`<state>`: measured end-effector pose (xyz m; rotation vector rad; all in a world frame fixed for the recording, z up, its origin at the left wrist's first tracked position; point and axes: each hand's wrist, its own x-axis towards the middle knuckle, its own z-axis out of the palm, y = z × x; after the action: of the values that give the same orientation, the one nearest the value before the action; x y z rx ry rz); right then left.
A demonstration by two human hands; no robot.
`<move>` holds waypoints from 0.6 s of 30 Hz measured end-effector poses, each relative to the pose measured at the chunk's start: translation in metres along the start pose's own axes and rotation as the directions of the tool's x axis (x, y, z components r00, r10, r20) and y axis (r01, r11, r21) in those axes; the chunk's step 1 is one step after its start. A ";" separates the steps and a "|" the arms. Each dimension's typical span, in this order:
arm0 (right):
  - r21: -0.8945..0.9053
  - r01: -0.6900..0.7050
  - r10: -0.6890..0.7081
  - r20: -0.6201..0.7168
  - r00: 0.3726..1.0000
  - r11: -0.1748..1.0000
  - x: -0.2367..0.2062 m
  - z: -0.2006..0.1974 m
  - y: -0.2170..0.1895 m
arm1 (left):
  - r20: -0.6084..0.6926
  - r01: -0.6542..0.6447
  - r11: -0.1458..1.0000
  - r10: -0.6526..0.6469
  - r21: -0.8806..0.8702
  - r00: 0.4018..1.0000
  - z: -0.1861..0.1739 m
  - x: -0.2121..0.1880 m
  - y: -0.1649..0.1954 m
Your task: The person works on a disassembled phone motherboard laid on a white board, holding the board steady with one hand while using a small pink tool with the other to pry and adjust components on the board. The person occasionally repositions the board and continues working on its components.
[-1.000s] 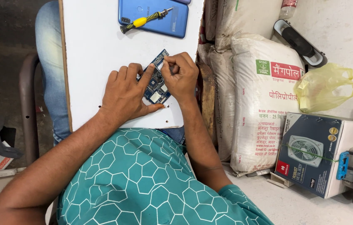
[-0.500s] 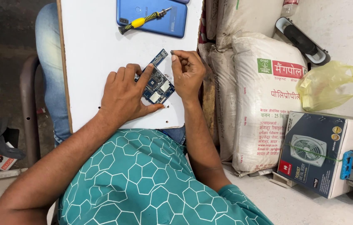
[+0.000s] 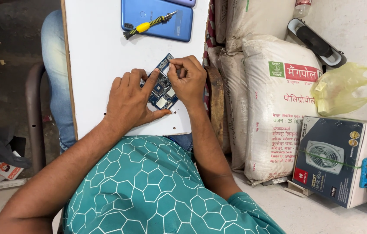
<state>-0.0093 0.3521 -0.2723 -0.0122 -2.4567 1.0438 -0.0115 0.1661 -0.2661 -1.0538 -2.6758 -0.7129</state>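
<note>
Head camera view, looking down over a teal patterned shirt at a white worktop (image 3: 101, 65). A small blue circuit board (image 3: 162, 89) lies on the worktop near its front edge, between both hands. The left hand (image 3: 129, 104) is spread flat, with its fingers resting on the board's left side and pinning it down. The right hand (image 3: 188, 82) is curled, its fingertips (image 3: 175, 65) pinched at the board's upper end; whether a small part is gripped there cannot be told. The step in hand appears to be fine work on that upper end, and any further move would seem to call for a steady, light pinch while the board is kept pressed still. Farther up the worktop, well apart from the hands, a blue phone (image 3: 157, 19) lies with a yellow-handled screwdriver (image 3: 149, 25) resting across it. Open white surface is left to the left of the hands. On the right, the worktop edge is close beside the right wrist, with stacked white sacks (image 3: 274, 108) just beyond it, so little room is left there.
</note>
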 end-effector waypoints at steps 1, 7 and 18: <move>0.006 0.002 -0.002 0.000 1.000 1.000 0.001 0.000 -0.002 | -0.005 -0.003 1.000 0.003 0.001 1.000 0.000 0.000 0.000; -0.002 0.059 -0.059 0.038 0.998 0.998 0.004 -0.001 -0.016 | -0.019 -0.007 1.000 0.007 0.003 1.000 -0.002 -0.001 -0.002; -0.033 0.026 -0.027 -0.019 0.999 0.999 0.010 0.001 -0.022 | -0.009 -0.012 1.000 0.012 0.018 1.000 -0.002 0.000 -0.002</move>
<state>-0.0148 0.3374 -0.2538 -0.0008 -2.4496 0.9875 -0.0125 0.1639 -0.2655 -1.0587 -2.6609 -0.6879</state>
